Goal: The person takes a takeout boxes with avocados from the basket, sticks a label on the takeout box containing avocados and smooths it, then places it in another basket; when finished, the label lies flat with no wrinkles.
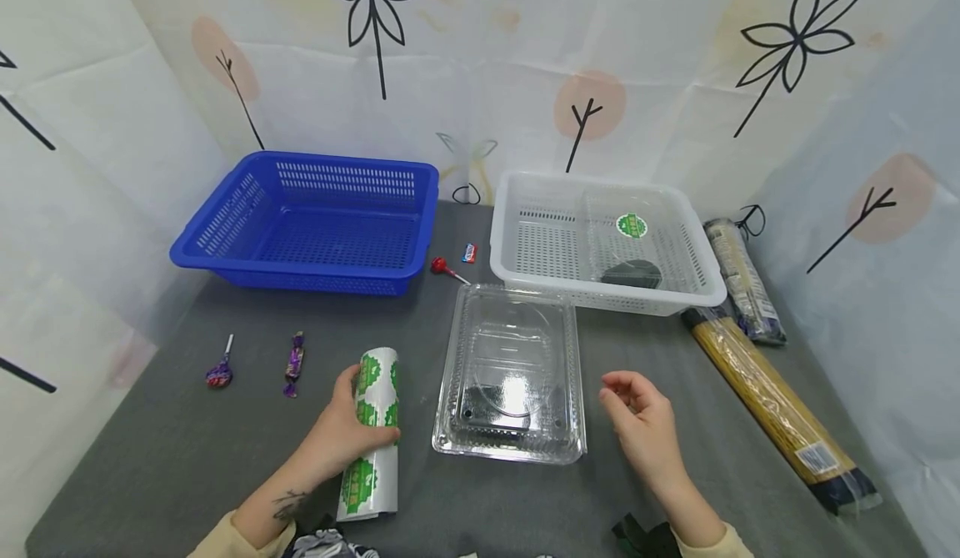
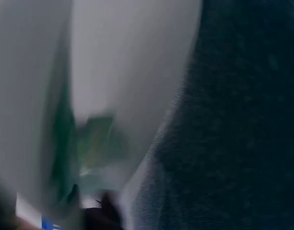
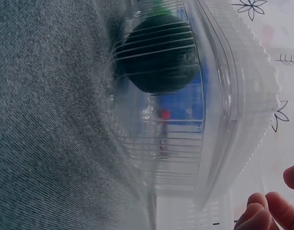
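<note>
My left hand (image 1: 347, 433) grips a white roll with green print (image 1: 380, 404), fingers at its far left side and thumb across its right side. In the left wrist view the roll (image 2: 132, 57) is close and blurred. A clear plastic clamshell container (image 1: 513, 349) lies shut in the middle of the table, with a dark roundish thing (image 3: 158, 57) seen through its wall. To the right of the container is my right hand (image 1: 647, 429), fingers loosely bent, holding nothing and not touching it. In the right wrist view its fingertips (image 3: 254, 213) show at the lower right corner.
A blue basket (image 1: 300, 281) stands back left. The white basket (image 1: 517, 279) beside it holds another clear container and a dark thing. Two lollipops (image 1: 220, 373) (image 1: 441, 265), wrapped sweets (image 1: 294, 364) (image 1: 469, 253) and packs of noodles (image 1: 772, 399) (image 1: 742, 279) lie around.
</note>
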A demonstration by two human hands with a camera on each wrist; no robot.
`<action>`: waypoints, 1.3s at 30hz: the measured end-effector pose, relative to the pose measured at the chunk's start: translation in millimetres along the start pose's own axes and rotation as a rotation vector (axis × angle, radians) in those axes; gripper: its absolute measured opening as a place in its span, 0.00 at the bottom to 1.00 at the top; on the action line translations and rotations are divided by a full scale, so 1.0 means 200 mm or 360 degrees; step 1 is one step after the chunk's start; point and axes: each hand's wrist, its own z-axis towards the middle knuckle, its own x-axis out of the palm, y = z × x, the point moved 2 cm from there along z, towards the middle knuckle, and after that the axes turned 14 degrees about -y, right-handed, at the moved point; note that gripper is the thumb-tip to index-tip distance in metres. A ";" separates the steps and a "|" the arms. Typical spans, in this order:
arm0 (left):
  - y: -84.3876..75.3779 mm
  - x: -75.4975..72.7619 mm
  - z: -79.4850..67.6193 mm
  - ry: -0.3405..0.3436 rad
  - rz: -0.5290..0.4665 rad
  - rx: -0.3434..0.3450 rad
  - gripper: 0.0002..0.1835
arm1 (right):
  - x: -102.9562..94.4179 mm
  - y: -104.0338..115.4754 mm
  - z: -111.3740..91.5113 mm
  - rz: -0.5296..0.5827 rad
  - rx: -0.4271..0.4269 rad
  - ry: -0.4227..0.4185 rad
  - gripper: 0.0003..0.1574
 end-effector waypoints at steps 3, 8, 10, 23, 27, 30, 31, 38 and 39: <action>-0.04 -0.04 0.02 0.0042 -0.0376 -0.0049 0.57 | -0.01 0.02 0.01 0.0033 0.0007 -0.0023 0.06; -0.19 -0.09 0.05 0.0102 -0.0929 0.0152 0.50 | -0.03 0.09 0.06 0.0140 -0.0045 -0.0077 0.07; -0.27 -0.09 0.06 0.0090 -0.1088 0.0253 0.45 | -0.03 0.13 0.07 0.0209 -0.0097 -0.0085 0.08; -0.55 0.08 -0.02 0.0124 -0.1399 0.0590 0.19 | 0.12 0.49 0.09 0.0508 -0.0615 0.0523 0.10; -0.57 0.11 -0.08 0.0249 -0.1231 0.0783 0.19 | 0.19 0.58 0.09 0.0459 -0.0750 0.0582 0.11; -0.58 0.14 -0.11 0.0322 -0.1151 0.0930 0.21 | 0.23 0.62 0.08 0.0389 -0.0840 0.0556 0.15; -0.58 0.14 -0.12 0.0340 -0.1145 0.0954 0.22 | 0.24 0.62 0.08 0.0351 -0.0854 0.0546 0.16; -0.58 0.17 -0.14 0.0244 -0.1122 0.1013 0.25 | 0.28 0.62 0.06 0.0158 -0.0849 0.0506 0.15; -0.58 0.16 -0.14 0.0197 -0.1123 0.1002 0.25 | 0.29 0.61 0.06 0.0155 -0.0861 0.0510 0.14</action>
